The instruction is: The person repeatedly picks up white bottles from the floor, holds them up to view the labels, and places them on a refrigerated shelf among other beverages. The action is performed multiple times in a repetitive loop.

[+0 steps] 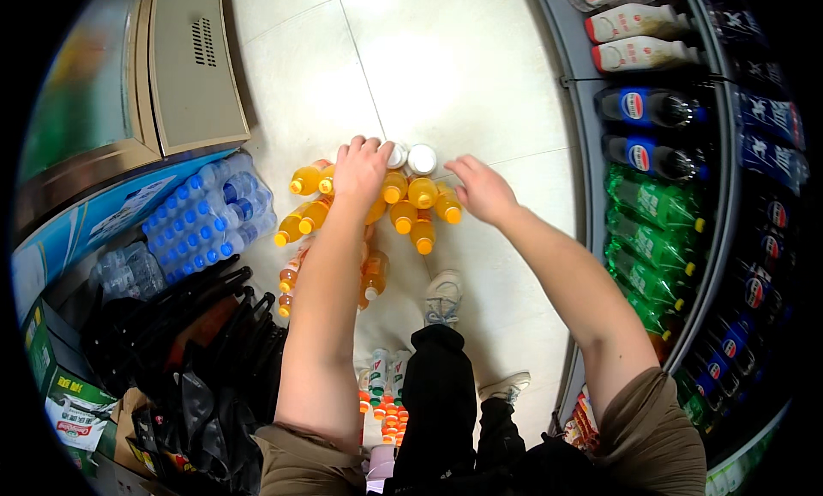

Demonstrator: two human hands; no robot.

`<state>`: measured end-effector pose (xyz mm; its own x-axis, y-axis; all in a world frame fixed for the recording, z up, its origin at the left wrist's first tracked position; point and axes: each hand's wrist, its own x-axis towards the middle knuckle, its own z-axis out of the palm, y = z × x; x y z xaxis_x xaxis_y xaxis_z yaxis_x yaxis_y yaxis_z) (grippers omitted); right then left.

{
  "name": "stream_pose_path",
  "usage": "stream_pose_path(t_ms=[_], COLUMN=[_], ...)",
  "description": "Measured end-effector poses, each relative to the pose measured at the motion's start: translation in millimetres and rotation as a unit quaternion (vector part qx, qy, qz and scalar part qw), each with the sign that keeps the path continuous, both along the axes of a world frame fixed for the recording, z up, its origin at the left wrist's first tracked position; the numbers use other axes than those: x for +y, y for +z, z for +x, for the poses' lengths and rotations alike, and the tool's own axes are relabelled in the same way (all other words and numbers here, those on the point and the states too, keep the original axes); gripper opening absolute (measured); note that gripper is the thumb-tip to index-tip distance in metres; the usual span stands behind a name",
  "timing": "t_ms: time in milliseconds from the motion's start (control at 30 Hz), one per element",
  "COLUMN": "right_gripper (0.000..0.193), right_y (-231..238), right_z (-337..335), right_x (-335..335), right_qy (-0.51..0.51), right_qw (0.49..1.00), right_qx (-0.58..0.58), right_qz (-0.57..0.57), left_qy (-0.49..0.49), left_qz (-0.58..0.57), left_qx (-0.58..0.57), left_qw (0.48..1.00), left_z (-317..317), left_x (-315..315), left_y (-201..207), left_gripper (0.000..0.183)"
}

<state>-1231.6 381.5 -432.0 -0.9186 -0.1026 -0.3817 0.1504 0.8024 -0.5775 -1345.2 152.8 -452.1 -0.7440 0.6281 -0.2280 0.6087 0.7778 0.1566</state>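
My left hand point(361, 172) reaches over a cluster of orange-yellow drink bottles, its fingers curled down together. Its fingertips are beside a white round top point(396, 156), and whatever lies beneath the palm is hidden. Just right of that, a second white round top point(421, 159) stands at the far edge of the cluster. My right hand point(483, 190) is open at the cluster's right side, with thumb and forefinger apart and nothing between them. The closest to it is an orange bottle with a yellow cap point(447, 205). More orange bottles point(306, 180) stand left of my left hand.
Shelves on the right hold dark cola bottles point(651, 108), green bottles point(653, 239) and white bottles point(639, 54). Wrapped water bottles point(210, 217) and black bags point(214, 359) are at left, below a beige cabinet point(193, 76). My shoe point(442, 297) is on the tiled floor point(429, 59).
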Motion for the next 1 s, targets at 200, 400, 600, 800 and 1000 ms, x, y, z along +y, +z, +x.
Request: stream_pose_path(t_ms=[200,400,600,800,1000], right_gripper=[0.050,0.046,0.044,0.041,0.052], right_y=[-52,-88,-70,34,198], right_z=[-41,-52,-39,-4,84], right_x=[-17,-20,-6,72,145], right_qy=[0.102,0.120,0.031,-0.018,-0.061], right_qw=[0.993,0.989,0.998,0.996,0.984], right_qx=[-0.048,-0.074,-0.024,0.081,0.097], right_qz=[0.036,0.038,0.040,0.043,0.135], left_qy=[-0.120,-0.130,-0.099,-0.004,-0.039], left_qz=[-0.078,-0.077,-0.012,0.200,0.360], left_qx=[-0.058,-0.058,-0.060,-0.058,-0.002], left_qw=[0.988,0.987,0.993,0.978,0.932], left_z=[-19,-17,-22,-29,18], left_x=[15,21,21,38,54], left_y=[-38,-65,-48,64,228], left_gripper=[0.032,0.014,0.020,0.035,0.042])
